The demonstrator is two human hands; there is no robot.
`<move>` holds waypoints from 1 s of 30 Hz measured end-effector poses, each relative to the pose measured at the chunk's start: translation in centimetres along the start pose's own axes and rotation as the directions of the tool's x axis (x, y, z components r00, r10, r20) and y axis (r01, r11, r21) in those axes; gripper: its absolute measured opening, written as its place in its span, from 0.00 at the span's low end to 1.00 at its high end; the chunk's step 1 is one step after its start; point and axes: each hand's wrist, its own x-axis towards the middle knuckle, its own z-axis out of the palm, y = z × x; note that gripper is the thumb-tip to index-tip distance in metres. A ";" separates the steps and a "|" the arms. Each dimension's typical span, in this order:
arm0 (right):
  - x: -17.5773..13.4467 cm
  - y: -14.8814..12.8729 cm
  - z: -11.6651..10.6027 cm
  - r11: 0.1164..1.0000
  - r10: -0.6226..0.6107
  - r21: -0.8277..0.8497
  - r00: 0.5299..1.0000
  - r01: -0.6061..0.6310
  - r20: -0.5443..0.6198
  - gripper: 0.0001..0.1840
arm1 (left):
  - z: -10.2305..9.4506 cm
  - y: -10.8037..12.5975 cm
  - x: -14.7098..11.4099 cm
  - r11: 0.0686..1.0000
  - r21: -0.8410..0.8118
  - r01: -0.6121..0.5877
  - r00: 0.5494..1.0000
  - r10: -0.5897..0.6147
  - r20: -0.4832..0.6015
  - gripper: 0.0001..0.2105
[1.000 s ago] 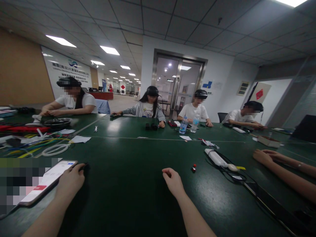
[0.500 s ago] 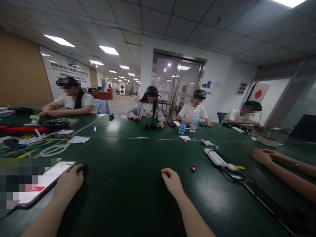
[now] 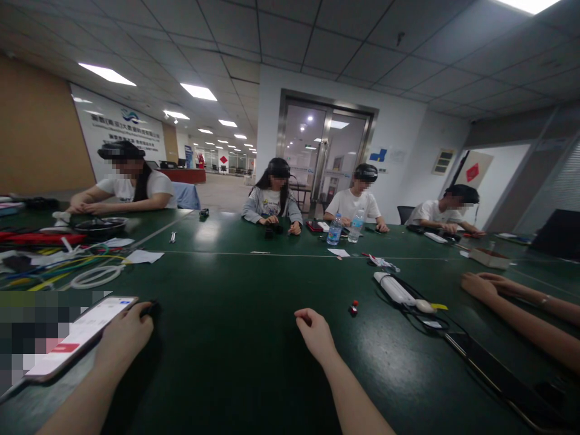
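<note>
My left hand (image 3: 128, 333) rests on the dark green table beside a lit phone (image 3: 86, 332). Its fingers are curled around a small black object (image 3: 154, 308) whose kind I cannot make out. My right hand (image 3: 316, 334) lies on the table with its fingers folded in, and no object shows in it. To the right of that hand stands a small red and black piece (image 3: 353, 308), apart from it.
Cables (image 3: 97, 275) and papers clutter the left side. A white power strip (image 3: 394, 289) and a dark phone (image 3: 489, 368) lie at right, near another person's hands (image 3: 484, 285). Water bottles (image 3: 334, 229) stand farther back. Several people sit across the table.
My hands stay where they were; the view shifts very slightly. Across the table, the person in the grey jacket has brought one hand inward to the dark objects in front.
</note>
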 end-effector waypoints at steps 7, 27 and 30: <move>-0.1 0.0 0.0 0.999 0.031 0.017 1.000 -0.031 0.007 0.13 | -0.2 0.3 -0.4 0.998 0.029 0.047 0.999 -0.047 0.003 0.21; -0.2 0.0 0.0 0.999 0.029 0.025 1.000 -0.029 0.009 0.12 | -0.5 0.4 -0.5 0.998 0.012 0.060 0.998 -0.060 0.037 0.22; -0.2 0.1 0.0 1.000 0.022 0.019 1.000 -0.022 0.007 0.12 | -0.6 0.5 -0.5 0.997 0.016 0.072 0.996 -0.073 0.056 0.22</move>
